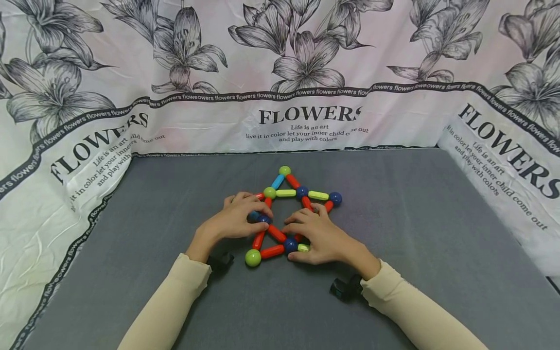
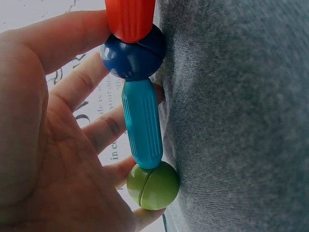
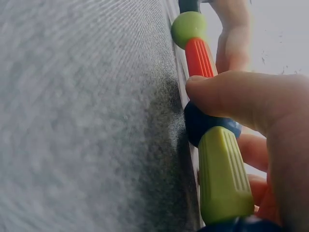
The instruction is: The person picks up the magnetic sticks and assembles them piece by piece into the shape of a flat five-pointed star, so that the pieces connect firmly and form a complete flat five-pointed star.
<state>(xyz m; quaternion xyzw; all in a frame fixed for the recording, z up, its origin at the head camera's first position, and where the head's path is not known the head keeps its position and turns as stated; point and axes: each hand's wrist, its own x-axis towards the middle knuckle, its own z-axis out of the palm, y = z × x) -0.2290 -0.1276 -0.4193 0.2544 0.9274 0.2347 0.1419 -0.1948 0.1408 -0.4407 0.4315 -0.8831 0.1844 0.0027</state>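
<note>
A star-like frame of magnetic rods and balls, with a light-green rod [image 1: 286,193] along its far side, lies flat on the grey cloth between both hands. My left hand [image 1: 239,217] holds its left side, thumb at a navy ball [image 2: 133,53] and the other fingers on the far side. From that ball a teal rod [image 2: 142,123] runs to a green ball [image 2: 153,186]. My right hand [image 1: 325,236] grips the near right side, its thumb on another navy ball [image 3: 195,125] between a red rod [image 3: 199,58] and a yellow-green rod [image 3: 223,174]. Its palm hides the frame's right part.
Grey cloth [image 1: 415,233] covers the table. A white floral sheet [image 1: 210,124] rises behind it and along both sides. A green ball [image 1: 285,170] forms the frame's far tip, and another green ball [image 1: 253,258] its near left corner. Black wrist cameras [image 1: 345,288] sit under the sleeves.
</note>
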